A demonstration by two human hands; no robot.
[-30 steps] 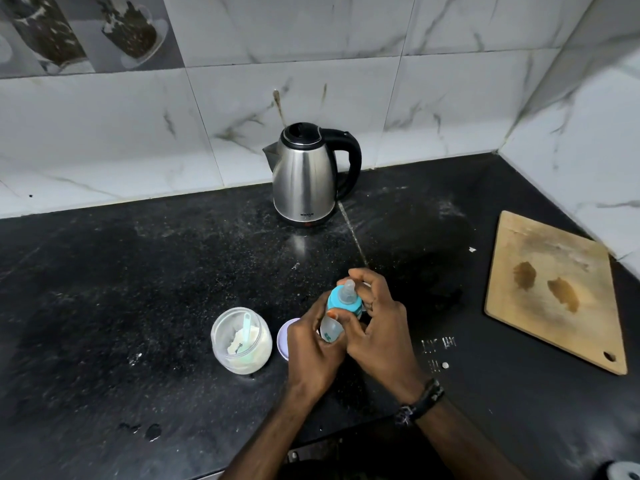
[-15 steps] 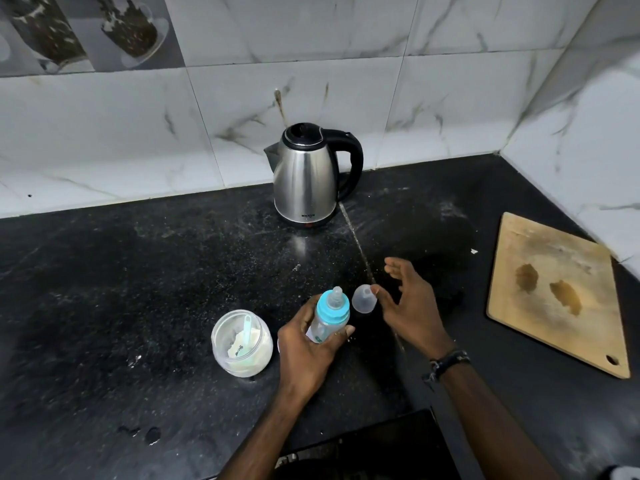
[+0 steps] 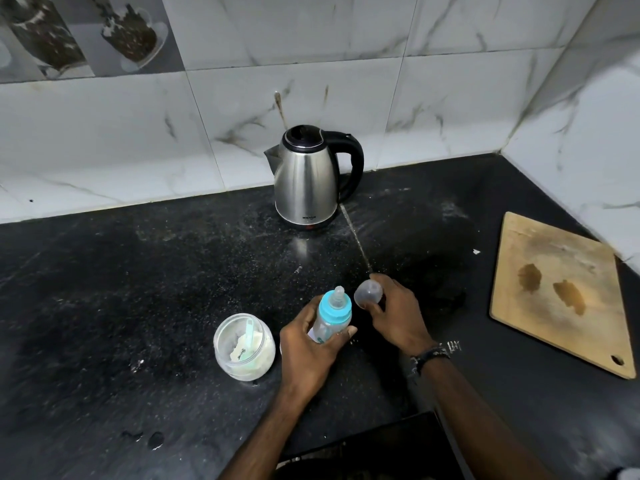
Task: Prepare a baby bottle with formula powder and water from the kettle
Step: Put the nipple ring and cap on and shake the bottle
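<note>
A small clear baby bottle (image 3: 331,318) with a blue collar and a bare teat stands tilted in my left hand (image 3: 306,356), which is wrapped around its body near the counter's front. Just right of it, my right hand (image 3: 398,317) pinches the bottle's clear dome cap (image 3: 368,293) between thumb and fingers, apart from the bottle. An open glass jar of pale formula powder (image 3: 244,346), with a light green scoop inside, sits left of my left hand. The steel kettle (image 3: 306,178), lid closed and black handle to the right, stands at the back by the wall.
The black stone counter (image 3: 138,289) is dusted with powder and has small wet spots near the front left. A wooden cutting board (image 3: 561,292) lies at the right by the tiled side wall. A dark flat object (image 3: 374,445) sits at the front edge.
Both hands were on the bottle; my right hand has pulled the clear cap off and moved right with it. The teat now shows, and my left hand still holds the bottle.
</note>
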